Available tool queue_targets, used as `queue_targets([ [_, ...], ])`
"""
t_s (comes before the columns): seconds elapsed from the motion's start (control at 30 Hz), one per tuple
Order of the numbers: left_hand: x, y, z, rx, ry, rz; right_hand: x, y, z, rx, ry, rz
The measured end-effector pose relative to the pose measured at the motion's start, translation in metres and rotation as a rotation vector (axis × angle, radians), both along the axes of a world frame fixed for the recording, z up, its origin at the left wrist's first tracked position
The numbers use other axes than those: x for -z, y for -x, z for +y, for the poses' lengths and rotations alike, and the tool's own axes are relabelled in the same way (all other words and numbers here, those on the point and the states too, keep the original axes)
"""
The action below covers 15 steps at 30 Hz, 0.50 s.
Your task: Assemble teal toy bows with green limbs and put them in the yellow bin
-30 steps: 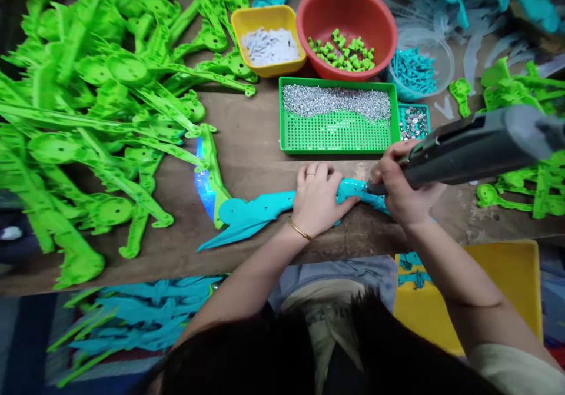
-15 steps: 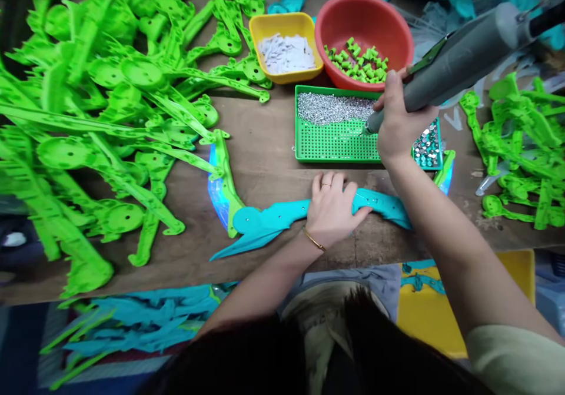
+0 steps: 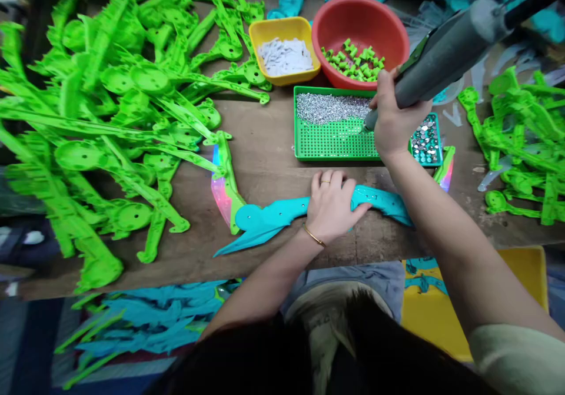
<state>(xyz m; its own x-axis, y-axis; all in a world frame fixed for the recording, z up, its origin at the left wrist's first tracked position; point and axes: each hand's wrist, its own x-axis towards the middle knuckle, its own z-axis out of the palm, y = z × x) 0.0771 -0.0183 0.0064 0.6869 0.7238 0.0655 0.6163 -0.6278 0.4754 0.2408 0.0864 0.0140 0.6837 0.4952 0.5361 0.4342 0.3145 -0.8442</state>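
My left hand (image 3: 332, 209) lies over the middle of a turquoise and green plastic toy bow (image 3: 265, 218), its fingers closed over the far edge and its thumb along the right part. Small screw holes show along the bow, and its clear left end glows pink and blue. My right hand (image 3: 399, 115) is wrapped round a grey electric screwdriver (image 3: 445, 53). The screwdriver's tip points down into a green perforated tray (image 3: 329, 143), close to a heap of small silver screws (image 3: 331, 108). Whether a screw sits on the tip is too small to tell.
Green plastic parts (image 3: 110, 118) are piled high at left, more green parts (image 3: 521, 148) at right. Behind the tray stand a yellow bowl (image 3: 289, 78) of white pieces and a red bowl (image 3: 362, 18) with small green pieces. A yellow bin (image 3: 477, 318) sits below the table edge.
The glow in the bow's ends has turned from blue to pink. My right hand and the screwdriver have shifted slightly left with the view. My left hand stays on the bow.
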Motion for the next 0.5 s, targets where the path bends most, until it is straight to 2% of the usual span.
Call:
queue_targets([
  [0.07, 0.001, 0.000, 0.000, -0.011, -0.014, -0.006, -0.007, 0.001, 0.001, -0.006, -0.038, 0.012],
  [0.17, 0.001, 0.000, 0.000, -0.028, -0.022, 0.003, -0.032, 0.000, -0.012, -0.006, -0.126, 0.035],
  [0.3, -0.001, -0.001, 0.001, -0.024, -0.008, 0.009, -0.063, -0.003, -0.070, -0.102, -0.216, 0.063],
  [0.4, -0.001, -0.002, 0.001, -0.024, 0.004, -0.005, -0.067, -0.002, -0.124, -0.127, -0.093, 0.088],
  [0.5, 0.001, -0.002, 0.001, -0.032, -0.004, -0.002, -0.059, 0.000, -0.162, -0.105, 0.054, 0.046],
])
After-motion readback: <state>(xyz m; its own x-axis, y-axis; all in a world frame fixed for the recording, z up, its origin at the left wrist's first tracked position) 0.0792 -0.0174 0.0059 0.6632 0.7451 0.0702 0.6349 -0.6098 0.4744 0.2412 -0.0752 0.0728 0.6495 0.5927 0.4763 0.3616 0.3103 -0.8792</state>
